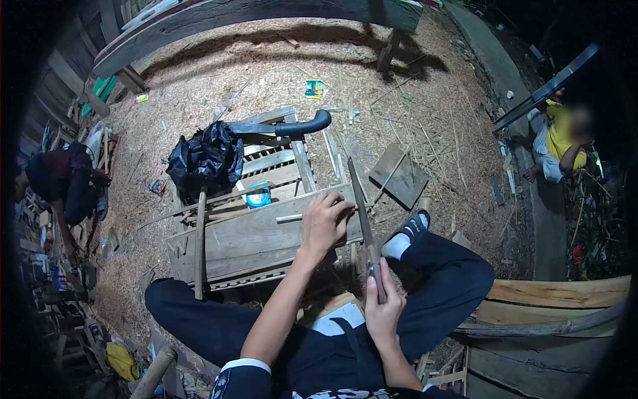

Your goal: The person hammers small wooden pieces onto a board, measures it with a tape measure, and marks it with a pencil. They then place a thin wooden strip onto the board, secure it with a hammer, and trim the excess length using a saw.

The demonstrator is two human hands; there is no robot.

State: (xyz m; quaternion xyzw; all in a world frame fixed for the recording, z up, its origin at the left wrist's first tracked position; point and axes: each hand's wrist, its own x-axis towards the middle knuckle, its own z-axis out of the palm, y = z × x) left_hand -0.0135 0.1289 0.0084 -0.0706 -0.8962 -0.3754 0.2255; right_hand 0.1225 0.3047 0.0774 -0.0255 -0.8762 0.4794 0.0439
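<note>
My right hand (385, 306) is wrapped round the handle of a long knife (361, 203), its dark blade pointing away from me. My left hand (322, 225) is closed on a short wooden stick (289, 218), one end of which sticks out to the left. The fingers of that hand are close beside the blade, above a worn wooden plank (242, 239) on top of a slatted wooden crate (269, 159). A wooden handle (201, 246) leans across the plank's left side. Behind the plank is a round blue-and-white container (258, 194).
A black plastic bag (206, 159) and a tool with a curved black grip (306, 125) lie on the crate. A square board (399, 176) rests on the shavings-covered ground. One person (63, 176) bends at the left; another (565, 143) sits at the right. A long beam (266, 25) spans the back.
</note>
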